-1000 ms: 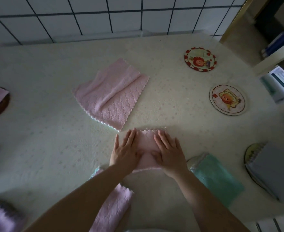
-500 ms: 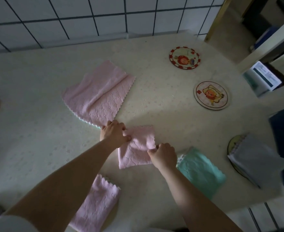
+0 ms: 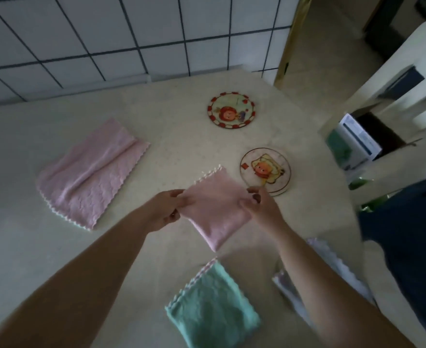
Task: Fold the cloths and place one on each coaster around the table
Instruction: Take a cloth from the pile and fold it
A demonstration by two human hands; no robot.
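Flanking folded pink cloth [image 3: 215, 207] — coasters [image 3: 265, 170], teal cloth [image 3: 212, 310].

Tiled wall [image 3: 131, 33]; white box [image 3: 357, 139] beside table.

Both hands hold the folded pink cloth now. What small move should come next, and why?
Probably carry the folded pink cloth, pinched by the left hand and right hand, a little to the right onto the nearer coaster: it lies bare beside the cloth.

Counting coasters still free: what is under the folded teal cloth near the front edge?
Only the table shows around the teal cloth. No coaster rim peeks out, but the cloth covers whatever lies beneath, so a hidden coaster cannot be ruled out.
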